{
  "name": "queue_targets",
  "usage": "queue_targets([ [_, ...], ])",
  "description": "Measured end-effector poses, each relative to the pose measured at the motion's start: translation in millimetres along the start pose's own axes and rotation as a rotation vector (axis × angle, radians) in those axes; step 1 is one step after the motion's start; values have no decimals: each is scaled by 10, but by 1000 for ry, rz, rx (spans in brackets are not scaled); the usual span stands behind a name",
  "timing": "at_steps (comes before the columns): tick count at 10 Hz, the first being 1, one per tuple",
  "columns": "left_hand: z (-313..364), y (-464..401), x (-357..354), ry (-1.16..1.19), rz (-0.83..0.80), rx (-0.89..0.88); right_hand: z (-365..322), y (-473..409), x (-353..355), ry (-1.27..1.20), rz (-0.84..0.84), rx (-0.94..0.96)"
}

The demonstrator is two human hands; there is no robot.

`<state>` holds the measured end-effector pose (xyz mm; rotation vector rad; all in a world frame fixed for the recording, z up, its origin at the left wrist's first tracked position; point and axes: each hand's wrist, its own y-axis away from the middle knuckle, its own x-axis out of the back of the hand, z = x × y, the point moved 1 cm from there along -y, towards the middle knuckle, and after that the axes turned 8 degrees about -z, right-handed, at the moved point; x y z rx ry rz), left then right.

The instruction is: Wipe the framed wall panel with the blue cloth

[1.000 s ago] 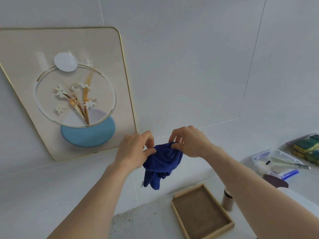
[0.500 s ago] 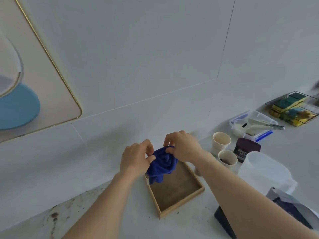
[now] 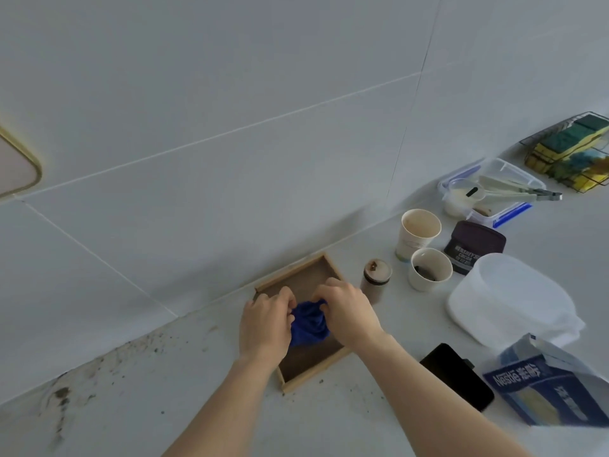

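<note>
The blue cloth (image 3: 309, 323) is bunched into a ball between both hands, low over a shallow wooden tray (image 3: 298, 277) on the counter. My left hand (image 3: 265, 323) grips its left side and my right hand (image 3: 346, 313) grips its right side. Only the gold-rimmed lower right corner of the framed wall panel (image 3: 16, 166) shows, at the far left edge on the white tiled wall, well away from the cloth.
Right of the tray stand a small lidded jar (image 3: 375, 280), two paper cups (image 3: 418, 234), a dark tub (image 3: 474, 245), a white container (image 3: 507, 298), a black phone (image 3: 458, 374) and a blue box (image 3: 547, 387). Dark crumbs soil the counter (image 3: 99, 374) at left.
Both hands have come down from in front of the wall to just over the wooden tray, still holding the cloth. The view has swung down and right, so the panel has slid almost out of frame.
</note>
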<state>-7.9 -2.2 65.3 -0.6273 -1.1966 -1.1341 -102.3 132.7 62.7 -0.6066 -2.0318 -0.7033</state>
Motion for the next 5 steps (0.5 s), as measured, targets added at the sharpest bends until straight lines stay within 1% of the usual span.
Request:
queue_targets([
  [1,-45,23,-195,-53,-97,10,94,43,-239,25,-66,4],
  [2,-148,59,-363,-97,-281,-4,160,119,-415,78,-194,-20],
  [3,-257,128,-422,-107,-402,-30,217,207,-527,130,-379,-88],
  [4,-363,202,-422,-165,-485,-26,233,291,-576,163,-447,-120],
  [5,-430,274,-329,-188,-540,9,164,347,-537,168,-439,-181],
])
